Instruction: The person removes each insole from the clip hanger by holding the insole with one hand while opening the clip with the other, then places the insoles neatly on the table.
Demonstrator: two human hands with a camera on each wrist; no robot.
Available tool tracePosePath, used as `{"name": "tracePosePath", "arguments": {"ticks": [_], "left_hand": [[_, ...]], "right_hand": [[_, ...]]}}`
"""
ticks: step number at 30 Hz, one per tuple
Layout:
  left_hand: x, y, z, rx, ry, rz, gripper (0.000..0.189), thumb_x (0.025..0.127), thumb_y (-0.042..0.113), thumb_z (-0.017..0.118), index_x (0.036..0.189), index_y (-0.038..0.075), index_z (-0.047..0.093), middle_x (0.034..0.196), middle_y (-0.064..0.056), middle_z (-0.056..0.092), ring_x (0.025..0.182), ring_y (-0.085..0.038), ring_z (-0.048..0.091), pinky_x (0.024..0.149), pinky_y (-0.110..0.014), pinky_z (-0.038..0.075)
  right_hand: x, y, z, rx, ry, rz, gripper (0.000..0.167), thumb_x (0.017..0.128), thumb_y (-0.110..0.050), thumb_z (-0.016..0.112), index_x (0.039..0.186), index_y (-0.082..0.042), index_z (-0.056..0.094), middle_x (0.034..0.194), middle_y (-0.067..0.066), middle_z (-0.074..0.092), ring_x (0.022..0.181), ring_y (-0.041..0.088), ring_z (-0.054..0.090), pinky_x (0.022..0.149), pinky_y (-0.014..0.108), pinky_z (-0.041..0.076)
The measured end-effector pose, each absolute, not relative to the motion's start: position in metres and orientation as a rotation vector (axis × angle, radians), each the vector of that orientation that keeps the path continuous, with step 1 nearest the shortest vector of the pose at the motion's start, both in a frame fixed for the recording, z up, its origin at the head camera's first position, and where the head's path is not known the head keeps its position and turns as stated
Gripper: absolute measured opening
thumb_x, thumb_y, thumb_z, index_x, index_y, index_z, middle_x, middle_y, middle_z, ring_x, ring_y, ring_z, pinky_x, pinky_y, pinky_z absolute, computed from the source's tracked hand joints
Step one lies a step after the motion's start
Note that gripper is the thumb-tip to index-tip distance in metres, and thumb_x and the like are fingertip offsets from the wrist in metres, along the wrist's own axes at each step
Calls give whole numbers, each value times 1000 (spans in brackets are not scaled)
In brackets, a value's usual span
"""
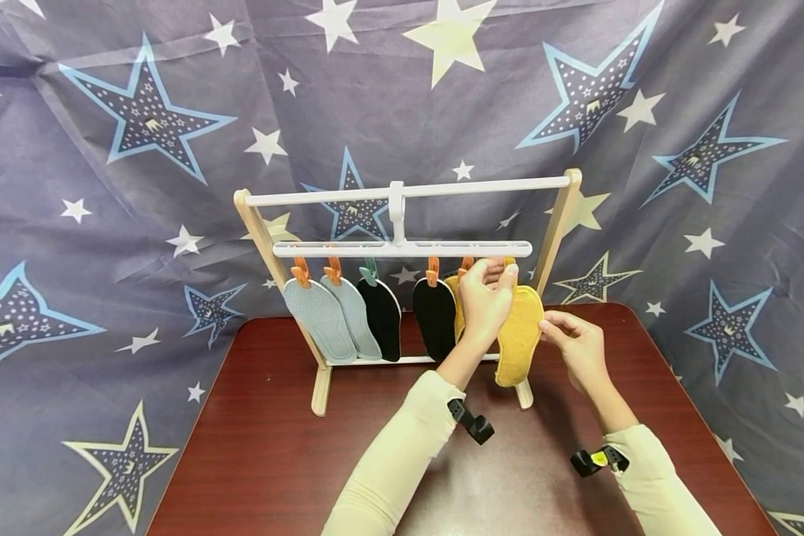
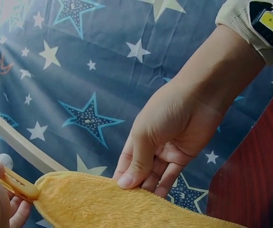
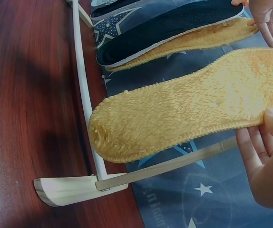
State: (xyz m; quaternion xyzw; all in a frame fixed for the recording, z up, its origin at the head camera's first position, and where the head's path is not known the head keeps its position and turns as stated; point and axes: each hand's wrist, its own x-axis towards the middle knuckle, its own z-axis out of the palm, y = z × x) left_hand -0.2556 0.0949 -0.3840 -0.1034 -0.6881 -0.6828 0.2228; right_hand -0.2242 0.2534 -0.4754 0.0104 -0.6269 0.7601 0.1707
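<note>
A fuzzy yellow insole [image 1: 519, 339] hangs at the right end of the white hanger bar [image 1: 402, 249]. With thumb and fingers my left hand [image 1: 487, 299] grips the yellow clip [image 2: 22, 186], whose tip meets the insole's upper end. My right hand [image 1: 581, 351] pinches the insole's right edge between thumb and fingers. Just left of my left hand, a second yellow insole [image 3: 193, 47] hangs partly hidden behind a black insole [image 1: 434, 320]. Whether the clip's jaws are pressed apart cannot be made out.
A wooden rack [image 1: 554, 231] with a white top rail [image 1: 489, 185] carries the hanger. Farther left, grey insoles [image 1: 318, 320] and another black insole [image 1: 380, 320] hang from orange and green clips. The rack stands on a reddish-brown table [image 1: 261, 447] before a star-patterned cloth [image 1: 194, 149].
</note>
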Motion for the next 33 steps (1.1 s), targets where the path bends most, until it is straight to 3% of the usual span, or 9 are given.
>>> {"name": "tracePosePath", "arguments": {"ticks": [9,22,33], "left_hand": [[-254,93,-383,-271,-1893,-1889,15,88,3,73,99,-8,72,94,-22,76,83,-30,76,76,-29,63],[-250,94,-382,-299,-1890,-1966,19,88,0,72,106,-8,71,100,-24,75,88,-29,75,79,-20,61],[-247,93,-385,-335,-1870,-1986,24,90,0,71,113,-7,71,105,-24,74,95,-31,74,86,-28,62]], "right_hand": [[-225,258,-474,17,-1750,2168,27,90,13,67,87,-12,77,81,-7,75,68,4,69,65,21,62],[-222,276,-461,8,-1633,2191,29,89,16,65,87,-10,78,82,-5,76,69,5,71,65,21,62],[-221,292,-450,-26,-1525,2217,25,88,16,66,88,-6,78,83,-3,77,67,7,73,61,23,62]]}}
